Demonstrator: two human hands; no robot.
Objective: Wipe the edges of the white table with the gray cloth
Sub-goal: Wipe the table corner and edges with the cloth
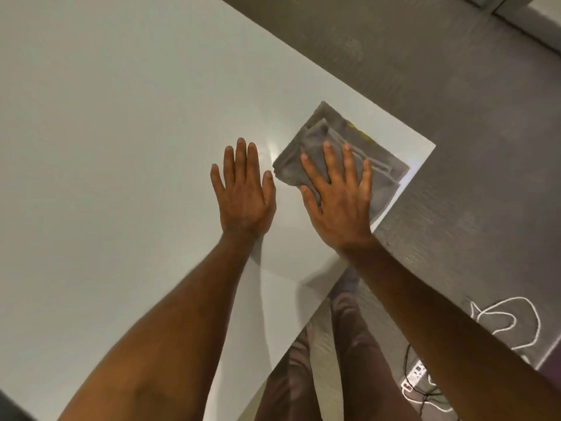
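Gray cloth (349, 147), folded, at the tabletop (121, 117) right corner, pinned flat under the splayed right hand (338, 192). Left hand (243, 192) beside it, open, flat, empty. Mid-wipe, probably; next, sliding along the near edge with pressure.

White table (106, 132): folded gray cloth (340, 147) at its right corner, both hands flat on top near that corner.
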